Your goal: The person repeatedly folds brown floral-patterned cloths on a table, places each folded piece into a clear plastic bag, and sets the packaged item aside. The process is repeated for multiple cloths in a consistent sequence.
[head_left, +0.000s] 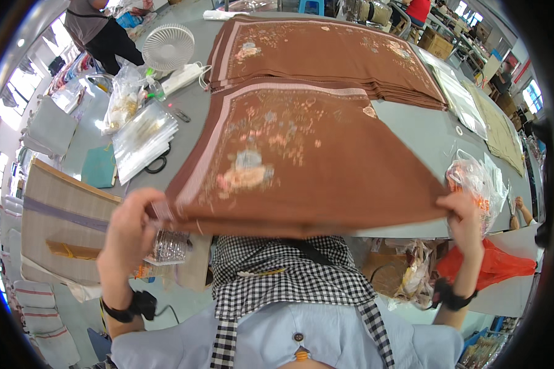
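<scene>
A brown scarf (326, 166) with a floral pattern and a pale pink border stretches between my two hands along the table's near edge. My left hand (129, 230) is closed on its near left corner, where a small pale label shows. My right hand (465, 215) pinches the near right part of the cloth. The near edge hangs lifted, slightly blurred, in front of my black-and-white checked apron. Behind it, a folded stack of matching brown floral cloth (326, 55) lies across the far side of the table.
On the grey table (406, 132), left, are a white fan (168, 47), clear plastic sleeves (143, 138), black-handled scissors (157, 165) and a teal packet (98, 167). A clear plastic bag (471, 178) sits right. A red bag (489, 264) hangs below. Another person (98, 31) stands far left.
</scene>
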`<state>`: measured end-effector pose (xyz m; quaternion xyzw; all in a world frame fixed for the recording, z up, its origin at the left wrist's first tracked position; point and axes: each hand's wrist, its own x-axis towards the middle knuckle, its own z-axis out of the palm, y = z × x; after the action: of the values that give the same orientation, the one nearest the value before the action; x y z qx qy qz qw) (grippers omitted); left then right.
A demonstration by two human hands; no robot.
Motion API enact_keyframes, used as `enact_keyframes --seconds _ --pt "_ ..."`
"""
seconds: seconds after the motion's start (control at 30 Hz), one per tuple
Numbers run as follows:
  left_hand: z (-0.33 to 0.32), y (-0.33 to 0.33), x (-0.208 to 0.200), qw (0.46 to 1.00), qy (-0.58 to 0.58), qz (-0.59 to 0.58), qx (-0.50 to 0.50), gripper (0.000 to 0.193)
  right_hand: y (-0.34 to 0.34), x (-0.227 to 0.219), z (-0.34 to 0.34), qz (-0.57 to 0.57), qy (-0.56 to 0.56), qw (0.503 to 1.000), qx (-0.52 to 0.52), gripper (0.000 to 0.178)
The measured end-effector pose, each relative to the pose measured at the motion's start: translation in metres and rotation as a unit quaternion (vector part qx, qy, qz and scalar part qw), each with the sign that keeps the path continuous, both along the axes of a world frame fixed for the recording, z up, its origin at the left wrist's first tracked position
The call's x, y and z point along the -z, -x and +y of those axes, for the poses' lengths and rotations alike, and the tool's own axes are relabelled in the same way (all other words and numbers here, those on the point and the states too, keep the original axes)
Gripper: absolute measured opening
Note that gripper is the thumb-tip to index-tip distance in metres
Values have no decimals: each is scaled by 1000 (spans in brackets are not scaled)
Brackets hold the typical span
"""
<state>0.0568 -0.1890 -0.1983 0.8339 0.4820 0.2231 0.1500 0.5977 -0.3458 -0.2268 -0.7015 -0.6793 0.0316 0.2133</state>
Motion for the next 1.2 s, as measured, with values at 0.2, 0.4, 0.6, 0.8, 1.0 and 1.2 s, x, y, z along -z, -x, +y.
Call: enact_keyframes --seconds 0.2,0.4,0.6,0.8,1.0,1.2 --pt "0 15 100 985 147 -22 92 29 21 96 -19 250 18 967 44 21" --pt "73 8 166 888 281 -348 -108 20 -8 168 72 415 -142 872 217 23" --pt "135 -26 199 947 153 -228 -165 38 -32 205 144 117 -87 968 205 25" --pt "50 2 164 997 53 -37 39 42 38 151 66 -10 -30 999 -26 47" --pt "25 -1 162 993 90 81 13 22 34 154 58 -28 55 998 24 48" --pt "32 29 128 907 210 -345 -122 17 -21 113 27 426 -8 894 138 13"
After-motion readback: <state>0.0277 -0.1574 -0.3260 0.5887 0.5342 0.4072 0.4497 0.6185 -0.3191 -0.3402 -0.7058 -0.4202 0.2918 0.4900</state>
